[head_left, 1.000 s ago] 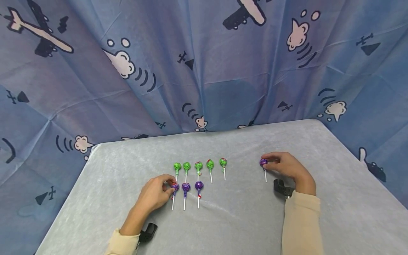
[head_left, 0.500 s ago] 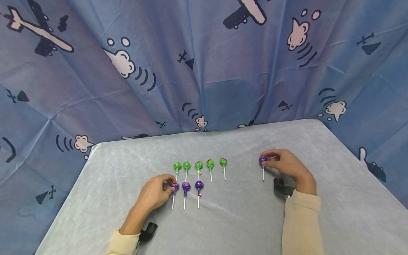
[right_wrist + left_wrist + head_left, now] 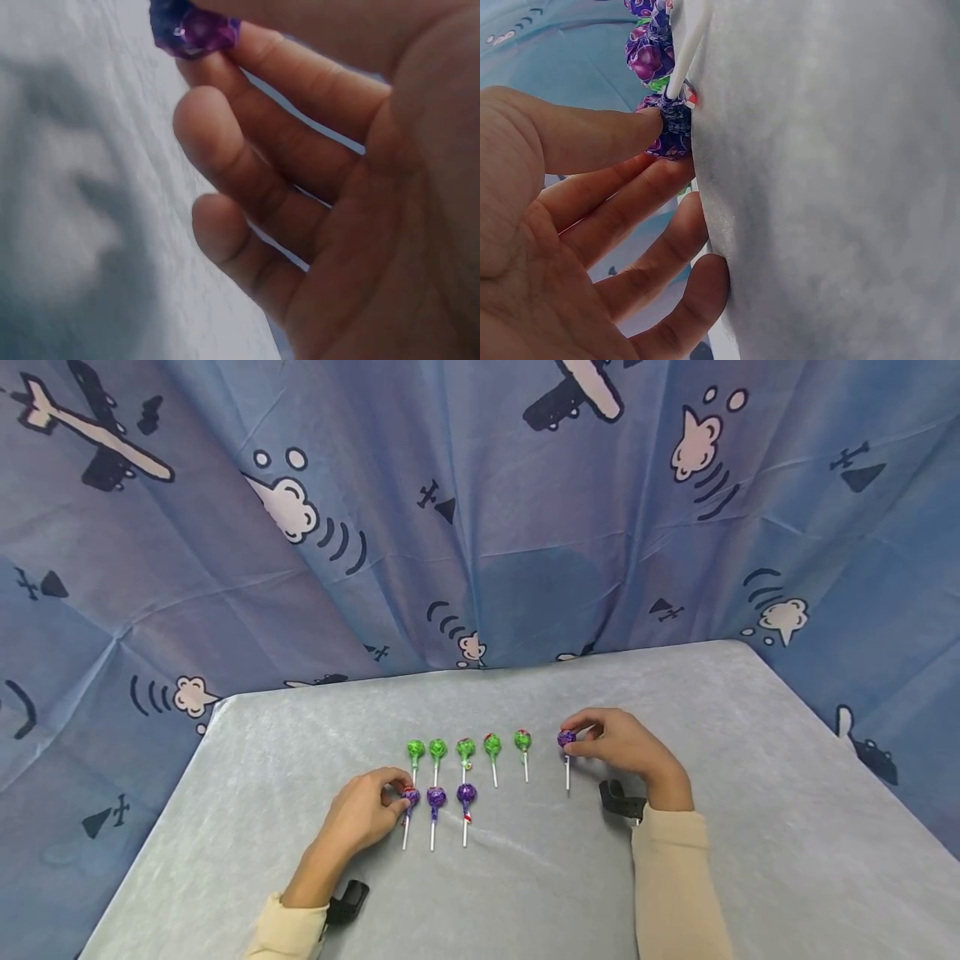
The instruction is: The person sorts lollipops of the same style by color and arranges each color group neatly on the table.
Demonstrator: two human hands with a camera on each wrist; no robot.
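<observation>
My left hand (image 3: 365,814) pinches the head of the leftmost purple lollipop (image 3: 673,127) between thumb and fingers, its white stick pointing toward me on the table. Two more purple lollipops, one in the middle (image 3: 437,798) and one at the right (image 3: 467,794), lie beside it in a row. My right hand (image 3: 626,745) grips another purple lollipop (image 3: 567,738) by its head, to the right of the green row; in the right wrist view that purple head (image 3: 196,31) shows between thumb and fingers. Behind the purple row lie several green lollipops (image 3: 466,748), sticks toward me.
A grey cloth covers the table (image 3: 525,893). Behind its far edge hangs a blue curtain (image 3: 555,593) printed with planes and clouds. Black wrist devices sit on the left wrist (image 3: 348,903) and the right wrist (image 3: 621,802).
My right hand has moved left with its purple lollipop, from the right part of the table to near the rightmost green lollipop. The left hand has stayed in place on its lollipop.
</observation>
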